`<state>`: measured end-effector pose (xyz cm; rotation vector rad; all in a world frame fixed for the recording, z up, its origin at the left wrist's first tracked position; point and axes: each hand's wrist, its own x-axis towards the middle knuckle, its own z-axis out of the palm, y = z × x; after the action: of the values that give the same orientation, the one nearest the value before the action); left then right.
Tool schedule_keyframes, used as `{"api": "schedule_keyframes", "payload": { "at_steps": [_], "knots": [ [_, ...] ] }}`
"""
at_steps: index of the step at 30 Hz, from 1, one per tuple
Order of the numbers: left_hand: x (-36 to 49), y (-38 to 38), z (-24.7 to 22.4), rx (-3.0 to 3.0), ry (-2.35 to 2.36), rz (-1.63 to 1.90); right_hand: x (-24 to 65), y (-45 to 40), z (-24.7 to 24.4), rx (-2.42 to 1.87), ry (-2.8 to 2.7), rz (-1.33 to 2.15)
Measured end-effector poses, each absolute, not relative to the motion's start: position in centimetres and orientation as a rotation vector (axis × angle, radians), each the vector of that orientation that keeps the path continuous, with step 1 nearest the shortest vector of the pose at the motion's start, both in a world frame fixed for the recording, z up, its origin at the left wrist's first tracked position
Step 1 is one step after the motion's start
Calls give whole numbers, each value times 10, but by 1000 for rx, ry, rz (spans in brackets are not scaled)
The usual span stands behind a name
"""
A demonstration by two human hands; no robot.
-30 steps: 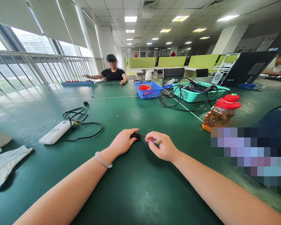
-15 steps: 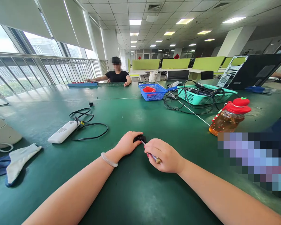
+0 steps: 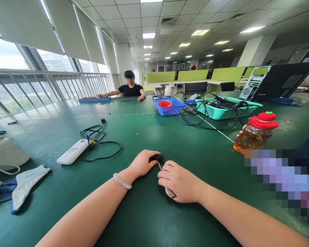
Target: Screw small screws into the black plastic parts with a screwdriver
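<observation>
My left hand (image 3: 145, 163), with a pale bangle (image 3: 122, 181) at the wrist, grips a small black part (image 3: 159, 158) against the green tabletop (image 3: 149, 219). Its exact kind is too small to make out, and my fingers cover its left side. In my right hand (image 3: 179, 181) is a screwdriver (image 3: 172, 193), its handle end showing below the fingers. The thin metal shaft slants up and left, and its tip meets the black part. My right fingers are closed round the handle.
Left lie a white power bank (image 3: 73, 152) with a black cable (image 3: 105, 158) and a glove (image 3: 28, 187). A red-lidded bottle (image 3: 254, 137) stands right. Further back are a blue basket (image 3: 170, 109), a teal basket (image 3: 218, 111) with cables, and a seated person (image 3: 131, 90).
My right hand has shifted slightly down and turned, so more of the screwdriver's shaft shows. My left hand still holds the black part. The whole view has tilted up a little.
</observation>
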<state>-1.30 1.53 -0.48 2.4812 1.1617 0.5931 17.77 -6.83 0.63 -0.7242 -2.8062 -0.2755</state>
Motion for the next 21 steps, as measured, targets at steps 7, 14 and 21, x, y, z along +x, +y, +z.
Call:
{"api": "schedule_keyframes", "payload": {
  "at_steps": [7,14,21],
  "knots": [
    [-13,16,-6,2484,1149,611,180,-66,4,-731,-2772,-222],
    [-14,16,-8,2486,1145,610,180,-67,5,-716,-2762,-234],
    [-13,16,-7,2482,1135,614,180,-67,6,-721,-2747,-247]
  ]
}}
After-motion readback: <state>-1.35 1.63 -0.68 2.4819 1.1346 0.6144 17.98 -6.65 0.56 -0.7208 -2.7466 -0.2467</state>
